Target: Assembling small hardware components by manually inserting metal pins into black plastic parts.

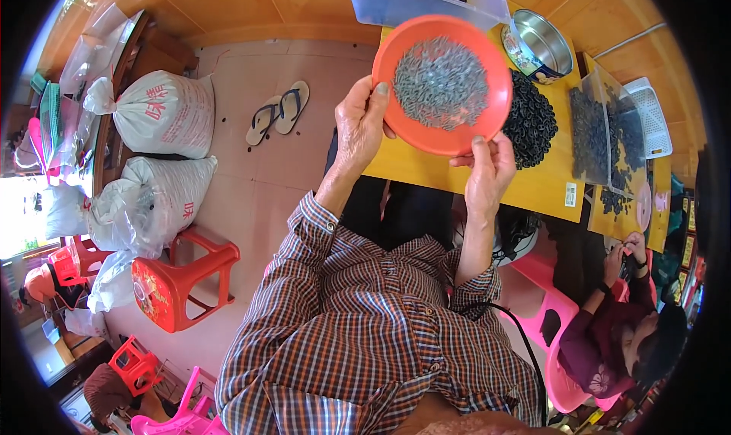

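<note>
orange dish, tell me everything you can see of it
The orange dish is round and shallow, apparently plastic. Many small grey pieces cover its middle, leaving bare orange around them. It appears held above the yellow table, open side up: the left hand holds its left edge, the right hand its lower right edge, each thumb over the rim.

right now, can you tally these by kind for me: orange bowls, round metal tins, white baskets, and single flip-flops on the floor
Orange bowl: 1
Round metal tin: 1
White basket: 1
Flip-flops: 2
Total: 5
</note>
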Action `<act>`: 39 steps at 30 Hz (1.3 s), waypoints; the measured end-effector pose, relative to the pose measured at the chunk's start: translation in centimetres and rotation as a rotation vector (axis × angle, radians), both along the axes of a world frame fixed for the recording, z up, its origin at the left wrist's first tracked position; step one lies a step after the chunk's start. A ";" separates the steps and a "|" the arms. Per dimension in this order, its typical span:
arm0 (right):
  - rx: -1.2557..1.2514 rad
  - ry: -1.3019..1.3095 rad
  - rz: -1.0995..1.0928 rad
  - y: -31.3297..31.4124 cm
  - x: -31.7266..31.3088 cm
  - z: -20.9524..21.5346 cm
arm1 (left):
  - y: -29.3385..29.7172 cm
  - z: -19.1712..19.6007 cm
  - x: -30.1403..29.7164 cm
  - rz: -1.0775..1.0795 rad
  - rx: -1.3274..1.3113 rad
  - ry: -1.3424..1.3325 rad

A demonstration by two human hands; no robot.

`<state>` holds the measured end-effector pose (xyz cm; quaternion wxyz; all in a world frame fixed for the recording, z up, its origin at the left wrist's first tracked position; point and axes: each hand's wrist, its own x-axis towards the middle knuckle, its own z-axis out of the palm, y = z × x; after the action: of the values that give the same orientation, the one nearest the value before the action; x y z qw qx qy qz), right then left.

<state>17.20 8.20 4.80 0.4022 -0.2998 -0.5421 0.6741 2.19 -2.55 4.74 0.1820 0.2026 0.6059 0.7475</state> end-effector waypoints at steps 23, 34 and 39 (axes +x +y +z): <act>-0.042 -0.183 0.067 0.3 1.0 -3.4 | -0.9 -5.4 0.1 -0.051 -0.098 -0.169; -0.016 -0.185 0.105 0.4 0.1 -2.4 | -1.6 -4.3 -0.2 -0.020 -0.107 -0.098; -0.054 -0.193 0.141 0.1 -0.1 -3.2 | -2.4 -4.7 0.2 -0.002 -0.139 -0.152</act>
<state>17.09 8.31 1.57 0.2916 -0.3350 -0.5798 0.6830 2.38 -4.97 0.07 0.2420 0.1328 0.6406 0.7166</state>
